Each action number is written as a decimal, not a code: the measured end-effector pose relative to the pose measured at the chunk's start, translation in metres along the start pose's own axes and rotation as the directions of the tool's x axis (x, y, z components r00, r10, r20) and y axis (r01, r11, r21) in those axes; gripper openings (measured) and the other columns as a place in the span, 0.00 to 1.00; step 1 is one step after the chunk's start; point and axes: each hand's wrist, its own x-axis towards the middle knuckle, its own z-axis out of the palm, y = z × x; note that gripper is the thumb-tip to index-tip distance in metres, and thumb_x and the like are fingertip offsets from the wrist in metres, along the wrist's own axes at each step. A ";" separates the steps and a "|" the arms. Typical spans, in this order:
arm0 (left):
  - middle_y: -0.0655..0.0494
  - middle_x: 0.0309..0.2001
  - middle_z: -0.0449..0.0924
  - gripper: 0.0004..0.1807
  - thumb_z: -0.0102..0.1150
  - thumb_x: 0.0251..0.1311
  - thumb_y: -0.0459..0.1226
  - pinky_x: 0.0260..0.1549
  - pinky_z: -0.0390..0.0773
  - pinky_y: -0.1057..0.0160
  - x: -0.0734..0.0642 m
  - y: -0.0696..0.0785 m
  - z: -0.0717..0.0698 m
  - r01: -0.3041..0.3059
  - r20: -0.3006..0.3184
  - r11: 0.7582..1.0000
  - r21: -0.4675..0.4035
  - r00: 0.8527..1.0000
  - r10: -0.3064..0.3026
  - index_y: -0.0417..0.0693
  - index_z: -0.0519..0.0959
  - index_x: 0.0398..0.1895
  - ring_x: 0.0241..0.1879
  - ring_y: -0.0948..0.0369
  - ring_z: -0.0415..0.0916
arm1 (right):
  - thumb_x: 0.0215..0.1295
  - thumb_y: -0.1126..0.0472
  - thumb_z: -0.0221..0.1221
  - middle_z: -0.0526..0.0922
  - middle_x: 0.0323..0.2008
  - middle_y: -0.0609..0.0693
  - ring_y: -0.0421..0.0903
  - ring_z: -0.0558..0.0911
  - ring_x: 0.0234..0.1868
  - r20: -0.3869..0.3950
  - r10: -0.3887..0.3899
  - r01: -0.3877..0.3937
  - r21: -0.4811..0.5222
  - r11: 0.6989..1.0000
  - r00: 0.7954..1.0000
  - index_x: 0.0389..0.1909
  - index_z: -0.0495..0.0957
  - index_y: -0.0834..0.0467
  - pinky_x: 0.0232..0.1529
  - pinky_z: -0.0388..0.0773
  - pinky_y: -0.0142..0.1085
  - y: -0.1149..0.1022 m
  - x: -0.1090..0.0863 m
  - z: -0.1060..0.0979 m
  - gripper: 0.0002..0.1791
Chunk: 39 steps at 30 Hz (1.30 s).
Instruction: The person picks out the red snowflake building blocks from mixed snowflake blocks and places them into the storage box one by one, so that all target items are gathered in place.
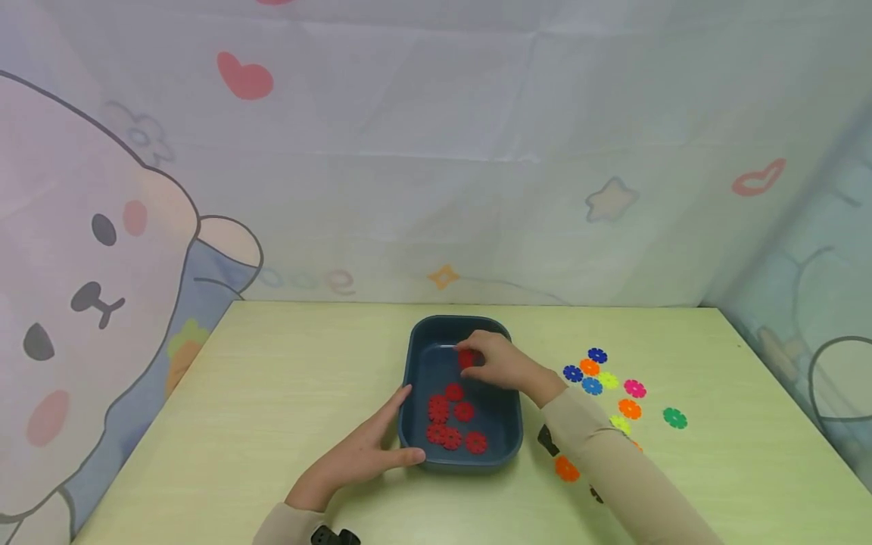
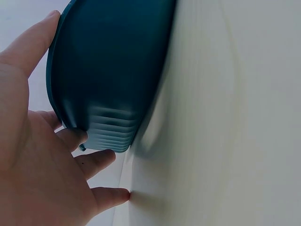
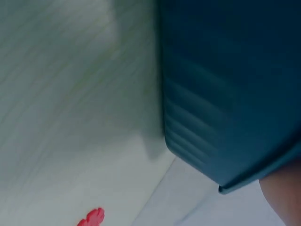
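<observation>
A dark blue-green plastic bin (image 1: pixel 425 371) stands on the table, with several red flower-shaped discs (image 1: pixel 464 411) lying on its floor, mostly in the near half. My left hand (image 1: pixel 364 450) rests against the bin's near left corner, thumb and fingers spread along its outside. In the left wrist view, these fingers (image 2: pixel 96 164) look fairly straight beside the bin's ribbed wall. Reaching over the bin's right rim, my right hand (image 1: pixel 500 359) pinches a red disc (image 1: pixel 466 359) between thumb and forefinger above the far half. The right wrist view shows mainly the bin's outer wall (image 3: pixel 225 103).
Right of the bin, several loose flower discs lie scattered, among them an orange disc (image 1: pixel 630 409), a green disc (image 1: pixel 675 418), a pink disc (image 1: pixel 635 388) and a dark blue disc (image 1: pixel 597 355). My right sleeve (image 1: pixel 613 462) covers some. A printed cloth (image 1: pixel 409 189) hangs behind the table.
</observation>
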 end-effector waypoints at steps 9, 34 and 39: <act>0.54 0.77 0.39 0.54 0.66 0.58 0.48 0.69 0.46 0.39 -0.001 0.001 -0.001 0.005 -0.005 1.000 0.013 1.000 -0.005 0.56 0.39 0.78 0.76 0.51 0.37 | 0.55 0.63 0.69 0.82 0.38 0.51 0.42 0.74 0.35 0.101 0.040 -0.038 -0.018 0.999 0.994 0.52 0.80 0.64 0.37 0.73 0.31 -0.004 0.007 0.004 0.23; 0.53 0.77 0.40 0.54 0.66 0.57 0.48 0.69 0.48 0.39 0.000 -0.001 -0.001 0.011 -0.002 1.000 0.024 1.000 -0.011 0.55 0.40 0.78 0.75 0.50 0.38 | 0.56 0.60 0.69 0.84 0.47 0.53 0.48 0.80 0.48 0.203 0.126 -0.098 -0.142 0.985 0.971 0.50 0.81 0.63 0.53 0.76 0.42 0.002 0.022 0.022 0.21; 0.54 0.77 0.39 0.54 0.66 0.58 0.48 0.69 0.48 0.39 0.000 0.000 -0.001 0.008 0.000 1.000 0.019 1.000 -0.008 0.55 0.40 0.78 0.75 0.51 0.38 | 0.56 0.59 0.70 0.83 0.47 0.53 0.48 0.80 0.49 0.200 0.141 -0.114 -0.143 0.983 0.970 0.51 0.81 0.63 0.53 0.76 0.42 0.001 0.021 0.023 0.22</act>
